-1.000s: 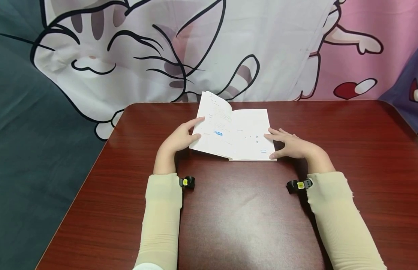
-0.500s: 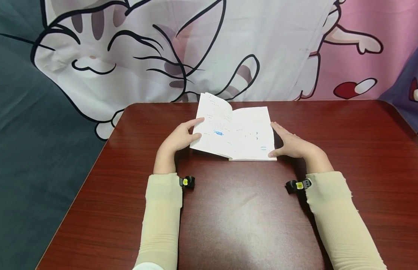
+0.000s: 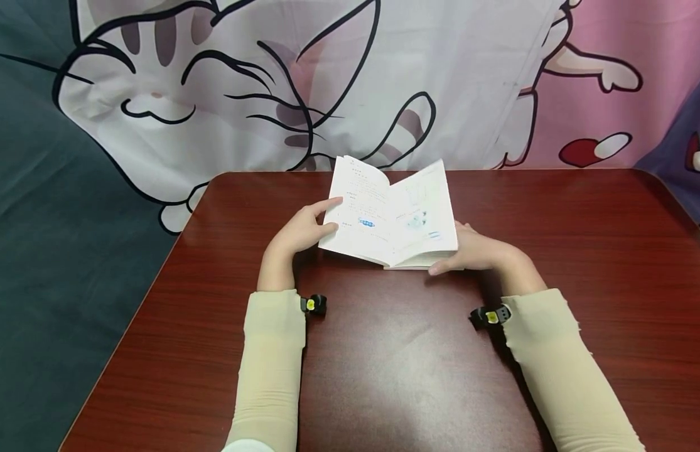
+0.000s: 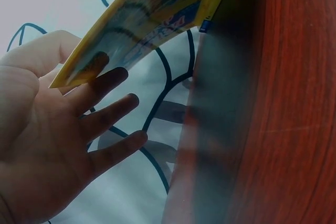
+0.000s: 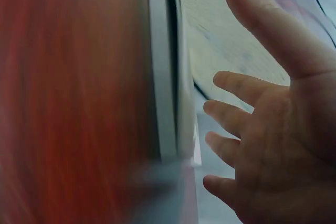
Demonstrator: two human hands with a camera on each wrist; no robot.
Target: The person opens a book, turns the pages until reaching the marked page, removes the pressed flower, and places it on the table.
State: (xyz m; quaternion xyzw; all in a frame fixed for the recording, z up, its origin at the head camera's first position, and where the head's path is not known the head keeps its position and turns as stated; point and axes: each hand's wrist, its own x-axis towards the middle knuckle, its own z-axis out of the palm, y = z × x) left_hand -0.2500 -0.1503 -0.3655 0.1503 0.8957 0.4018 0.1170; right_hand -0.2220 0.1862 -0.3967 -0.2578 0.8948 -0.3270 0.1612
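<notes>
An open book point(image 3: 363, 194) with white printed pages and a small blue picture stands partly raised on the table. My left hand point(image 3: 296, 237) pinches its left edge, thumb on the page side and fingers behind. The left wrist view shows the yellow cover point(image 4: 152, 17) between that thumb and index finger, other fingers spread. On the right, a thick block of pages point(image 3: 423, 213) is lifted at an angle. My right hand point(image 3: 478, 250) is at the book's right edge, fingers partly hidden behind the lifted pages, thumb extended below the lower corner. Its fingers look straight and spread in the right wrist view.
A dark red wooden table point(image 3: 395, 364) lies under the book and forearms. Behind it hangs a curtain point(image 3: 468, 75) with cartoon cat figures. A small black camera is strapped at each sleeve cuff.
The right-hand pages have risen from lying flat to a tilted position. My right hand has moved left and in behind them. My left hand has stayed in place on the book.
</notes>
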